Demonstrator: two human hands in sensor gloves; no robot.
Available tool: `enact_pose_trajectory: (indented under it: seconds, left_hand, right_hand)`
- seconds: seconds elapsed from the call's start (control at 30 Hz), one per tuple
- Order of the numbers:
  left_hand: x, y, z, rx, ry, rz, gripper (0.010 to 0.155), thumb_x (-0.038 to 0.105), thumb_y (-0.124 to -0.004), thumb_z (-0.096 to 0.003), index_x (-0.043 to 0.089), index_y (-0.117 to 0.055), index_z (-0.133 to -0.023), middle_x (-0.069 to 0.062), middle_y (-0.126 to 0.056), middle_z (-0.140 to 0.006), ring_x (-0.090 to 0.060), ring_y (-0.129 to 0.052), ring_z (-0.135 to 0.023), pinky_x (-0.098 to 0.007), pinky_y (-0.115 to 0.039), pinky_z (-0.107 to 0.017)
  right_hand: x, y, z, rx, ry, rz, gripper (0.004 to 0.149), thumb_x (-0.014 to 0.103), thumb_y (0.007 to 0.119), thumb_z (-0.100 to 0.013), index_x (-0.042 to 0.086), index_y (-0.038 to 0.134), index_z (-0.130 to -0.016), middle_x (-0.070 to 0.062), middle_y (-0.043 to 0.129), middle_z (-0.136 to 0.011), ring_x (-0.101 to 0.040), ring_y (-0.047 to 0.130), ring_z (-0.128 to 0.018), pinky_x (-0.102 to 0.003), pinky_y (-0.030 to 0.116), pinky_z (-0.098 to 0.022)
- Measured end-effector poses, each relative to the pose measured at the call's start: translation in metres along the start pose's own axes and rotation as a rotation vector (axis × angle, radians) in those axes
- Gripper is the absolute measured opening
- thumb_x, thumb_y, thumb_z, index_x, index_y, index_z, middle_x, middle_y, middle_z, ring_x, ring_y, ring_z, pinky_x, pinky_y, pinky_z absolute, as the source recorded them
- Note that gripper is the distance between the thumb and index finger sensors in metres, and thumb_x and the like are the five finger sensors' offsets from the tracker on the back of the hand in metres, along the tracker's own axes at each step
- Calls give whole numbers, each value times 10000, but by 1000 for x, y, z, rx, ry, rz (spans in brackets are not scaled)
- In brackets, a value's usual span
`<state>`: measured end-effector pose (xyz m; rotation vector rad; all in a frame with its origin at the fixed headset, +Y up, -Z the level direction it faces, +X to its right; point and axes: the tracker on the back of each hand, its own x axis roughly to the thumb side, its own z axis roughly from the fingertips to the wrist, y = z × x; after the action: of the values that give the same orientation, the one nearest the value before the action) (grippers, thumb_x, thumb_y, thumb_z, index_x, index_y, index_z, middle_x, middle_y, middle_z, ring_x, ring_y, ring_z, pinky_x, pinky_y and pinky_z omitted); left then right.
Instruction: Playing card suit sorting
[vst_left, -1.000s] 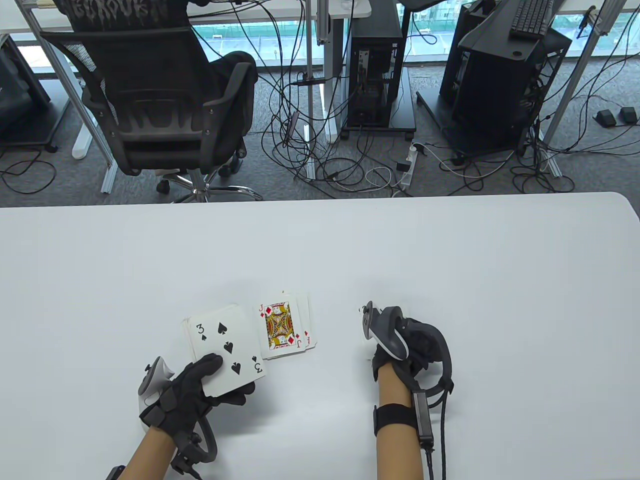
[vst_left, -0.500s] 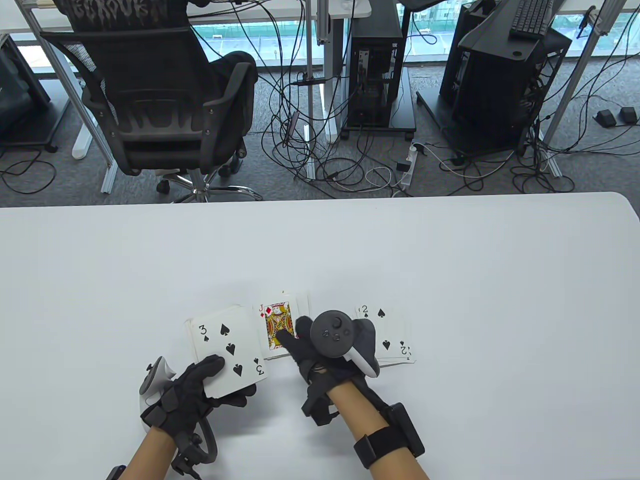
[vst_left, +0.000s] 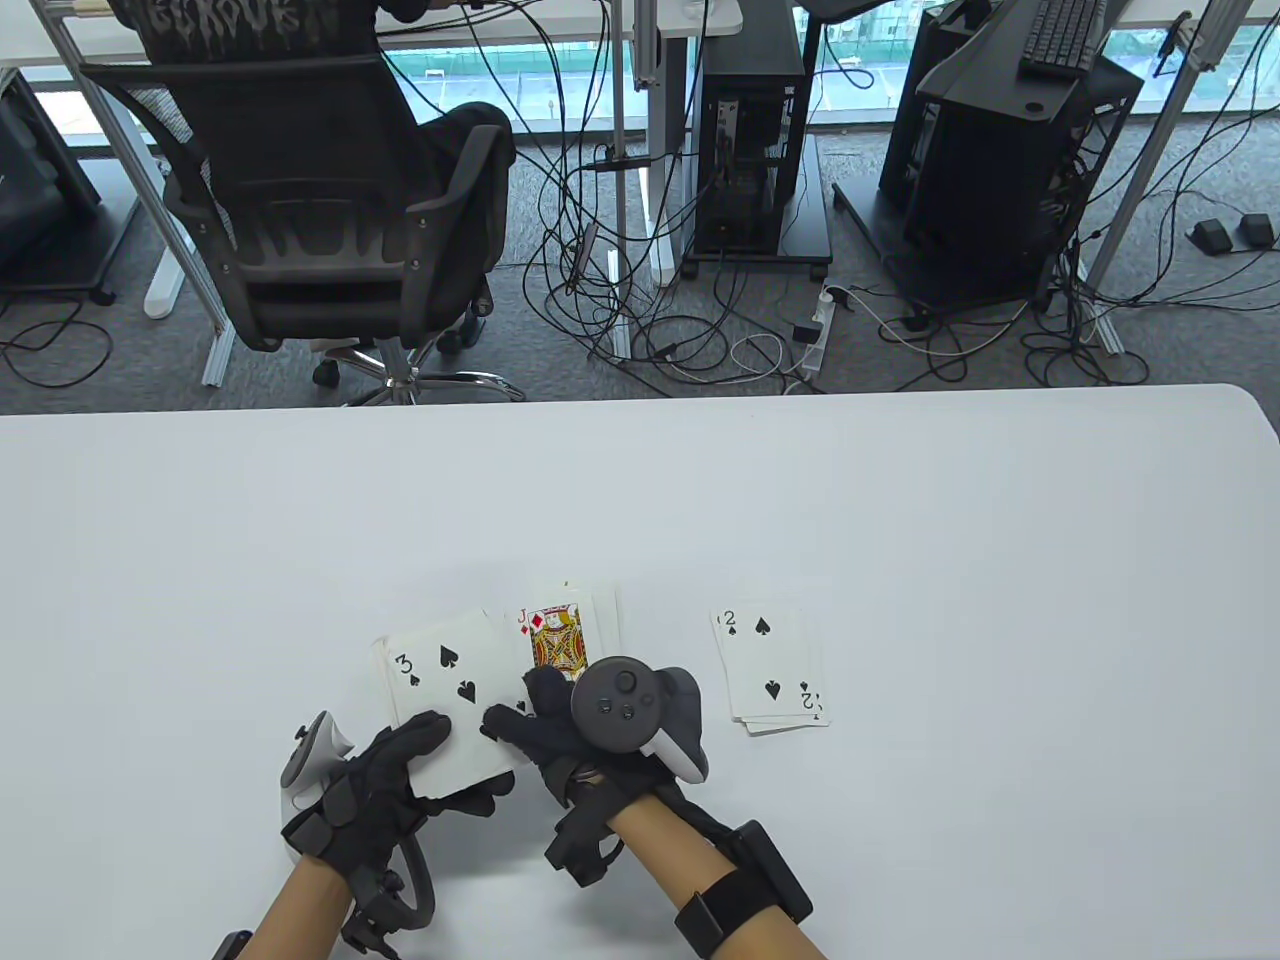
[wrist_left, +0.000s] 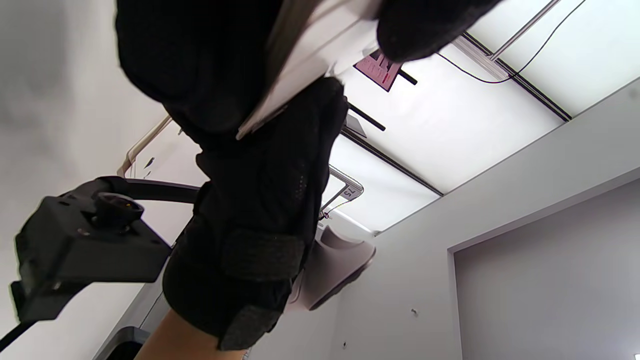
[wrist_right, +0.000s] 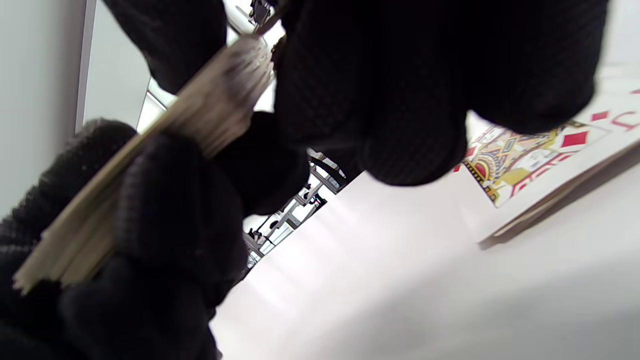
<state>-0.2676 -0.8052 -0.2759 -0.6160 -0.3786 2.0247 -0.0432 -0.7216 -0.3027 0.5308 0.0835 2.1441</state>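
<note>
Black-gloved, our right hand (vst_left: 545, 735) has come back across the white worktop (vst_left: 900, 520) from the spade pile (vst_left: 772, 668), passing over the diamond pile (vst_left: 570, 650) half a second ago, and now meets the deck (vst_left: 450, 700) at its near right corner. A second ago it was down over the spade pile's spot; the two of spades now lies there face up, so we judge that card just placed and the next draw begun.

Our left hand (vst_left: 385, 785) grips the deck from below, thumb lying on the face of the top card, the three of spades. Our right hand has its fingers curled at the deck's edge, and the right wrist view shows fingertips (wrist_right: 415, 145) close against the stacked edges; whether they already pinch the three we cannot tell.

The deck sits just left of the diamond pile, raised off the worktop in our left hand. Its long axis runs away from us, leaning slightly left at the far end, face up. Being a spade, the three likely belongs on the pile at the right, well apart from the deck, beyond the jack of diamonds.
</note>
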Motion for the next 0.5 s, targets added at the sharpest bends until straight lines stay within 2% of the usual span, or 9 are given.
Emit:
enact_pose_trajectory:
  seconds: [0.13,0.27,0.4,0.5]
  left_hand:
    - [-1,0,0,-5,6,-8,622,490,-644,-673,149,-363,-1111,-211,-589,-1037,-373,-910,-774,-433,-825,-539]
    - [0,-1,0,-4,-4,1,620,491,-640,-674,148,-364,-1111,-214,-591,-1035,-369,-913,-772,-431,-826,-538]
    - [0,-2,0,-10,-8,14,619,494,-637,-675,149,-365,-1111,-214,-592,-1035,-366,-913,-773,-429,-827,-538]
    - [0,-1,0,-3,-4,13,619,494,-636,-676,148,-362,-1110,-214,-590,-1036,-364,-912,-774,-429,-827,-539]
  right_hand:
    - [-7,-8,3,-72,18,-14,472,292,714,-536,-119,733,-767,-82,932,-416,-334,971,-392,-495,849,-296]
    - [-18,-20,5,-130,59,-31,448,265,691,-542,-118,731,-770,-83,932,-422,-331,972,-396,-493,850,-298]
    - [-28,-36,10,-147,48,-175,432,244,684,-546,-123,732,-770,-88,933,-417,-332,971,-389,-495,848,-294]
    - [-31,-52,16,-196,64,-160,425,238,688,-546,-122,739,-765,-85,933,-404,-325,973,-375,-490,849,-284]
